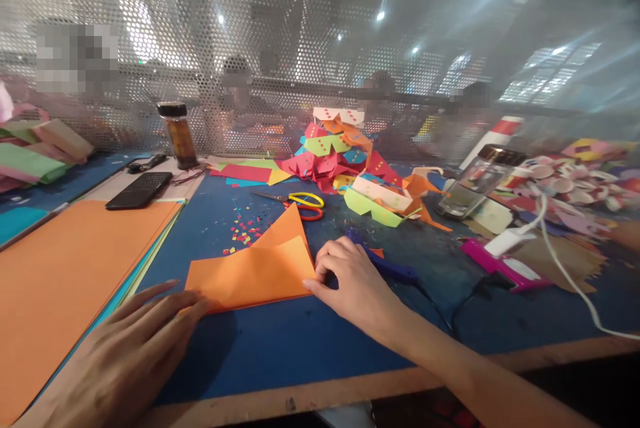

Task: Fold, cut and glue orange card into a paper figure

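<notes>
A folded sheet of orange paper (250, 275) lies on the blue tabletop, its back layer rising to a point behind the front fold. My left hand (135, 341) lies with fingers stretched out, the fingertips touching the paper's lower left corner. At the right end, my right hand (355, 278) is closed, thumb and fingers pinching the paper's edge. Scissors (305, 201) with yellow and red handles rest just behind the paper's peak. A blue glue gun (385, 261) lies beyond my right hand, partly hidden by it.
Orange sheets (75, 261) are stacked at left, with a black phone (140, 190) behind them. Paper masks (345, 155) are heaped at the back. A glass jar (480, 181), a pink power strip (505, 265) and a white cable (565, 271) occupy the right.
</notes>
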Demonstrator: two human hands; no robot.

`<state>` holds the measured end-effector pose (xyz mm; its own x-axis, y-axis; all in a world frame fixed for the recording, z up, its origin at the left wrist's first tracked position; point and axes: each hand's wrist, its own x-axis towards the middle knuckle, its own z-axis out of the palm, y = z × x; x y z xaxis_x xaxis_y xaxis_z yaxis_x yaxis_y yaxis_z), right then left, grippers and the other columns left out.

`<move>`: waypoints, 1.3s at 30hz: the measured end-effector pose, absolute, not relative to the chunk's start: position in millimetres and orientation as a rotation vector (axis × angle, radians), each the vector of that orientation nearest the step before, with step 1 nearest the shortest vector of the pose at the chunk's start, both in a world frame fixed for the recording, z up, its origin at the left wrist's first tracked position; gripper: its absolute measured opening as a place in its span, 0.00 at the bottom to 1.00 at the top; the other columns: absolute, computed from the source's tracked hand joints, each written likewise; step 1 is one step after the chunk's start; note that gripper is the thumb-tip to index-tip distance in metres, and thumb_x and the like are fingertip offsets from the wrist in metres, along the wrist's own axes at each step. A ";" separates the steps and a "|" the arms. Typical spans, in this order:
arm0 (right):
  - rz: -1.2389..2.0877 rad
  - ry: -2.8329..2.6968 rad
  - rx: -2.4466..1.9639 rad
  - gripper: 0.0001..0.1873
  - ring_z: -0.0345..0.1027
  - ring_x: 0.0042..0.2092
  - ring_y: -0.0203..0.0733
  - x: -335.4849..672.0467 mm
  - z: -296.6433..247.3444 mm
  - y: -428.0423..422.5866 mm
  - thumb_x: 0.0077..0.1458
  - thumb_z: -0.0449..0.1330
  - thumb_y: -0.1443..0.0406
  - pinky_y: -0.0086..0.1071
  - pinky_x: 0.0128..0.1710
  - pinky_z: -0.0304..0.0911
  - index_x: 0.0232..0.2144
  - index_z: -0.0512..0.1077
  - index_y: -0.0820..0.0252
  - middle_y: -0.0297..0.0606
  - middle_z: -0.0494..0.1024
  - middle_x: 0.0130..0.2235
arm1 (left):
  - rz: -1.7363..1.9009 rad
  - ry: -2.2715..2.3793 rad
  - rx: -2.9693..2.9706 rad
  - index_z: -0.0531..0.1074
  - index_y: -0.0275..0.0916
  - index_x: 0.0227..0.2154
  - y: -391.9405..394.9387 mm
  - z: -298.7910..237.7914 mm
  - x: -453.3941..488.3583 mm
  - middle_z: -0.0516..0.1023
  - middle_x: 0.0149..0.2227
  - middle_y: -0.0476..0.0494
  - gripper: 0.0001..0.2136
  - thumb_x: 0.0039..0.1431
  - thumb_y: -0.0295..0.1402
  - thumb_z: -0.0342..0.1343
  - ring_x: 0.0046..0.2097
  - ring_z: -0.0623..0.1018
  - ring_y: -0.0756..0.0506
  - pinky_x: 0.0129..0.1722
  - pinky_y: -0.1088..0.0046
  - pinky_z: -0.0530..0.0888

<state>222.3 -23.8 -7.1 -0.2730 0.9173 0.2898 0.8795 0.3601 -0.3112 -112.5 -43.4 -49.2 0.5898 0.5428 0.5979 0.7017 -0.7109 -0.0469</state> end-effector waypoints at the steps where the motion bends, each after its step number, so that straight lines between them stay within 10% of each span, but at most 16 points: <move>1: 0.125 -2.211 -1.565 0.17 0.66 0.43 0.45 222.5 -7.4 -23.9 0.51 0.72 0.66 0.41 0.44 0.58 0.21 0.66 0.58 0.32 0.75 0.34 | -0.802 -0.997 -2.536 0.71 0.49 0.52 -44.0 -49.5 -112.8 0.82 0.48 0.49 0.14 0.72 0.37 0.42 0.51 0.79 0.42 0.53 0.63 0.76; 29: 0.101 -2.219 -1.571 0.16 0.66 0.42 0.45 220.3 -7.5 -26.2 0.53 0.70 0.68 0.41 0.44 0.58 0.23 0.66 0.58 0.33 0.74 0.35 | -0.584 -0.831 -2.539 0.64 0.42 0.64 -45.5 -61.6 -117.9 0.79 0.55 0.45 0.25 0.69 0.47 0.50 0.55 0.78 0.42 0.67 0.62 0.58; 39: 0.091 -2.240 -1.583 0.14 0.65 0.43 0.45 219.4 -7.0 -27.5 0.56 0.68 0.68 0.41 0.44 0.57 0.25 0.67 0.58 0.34 0.74 0.36 | -0.535 -0.912 -2.492 0.69 0.49 0.59 -47.9 -60.9 -115.5 0.79 0.54 0.47 0.27 0.62 0.55 0.54 0.54 0.77 0.37 0.58 0.60 0.66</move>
<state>219.4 -27.5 -7.0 -0.2823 0.9179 0.2790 0.8922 0.3581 -0.2753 -115.5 -47.9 -60.9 0.7088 0.5085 0.4889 0.6749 -0.6905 -0.2603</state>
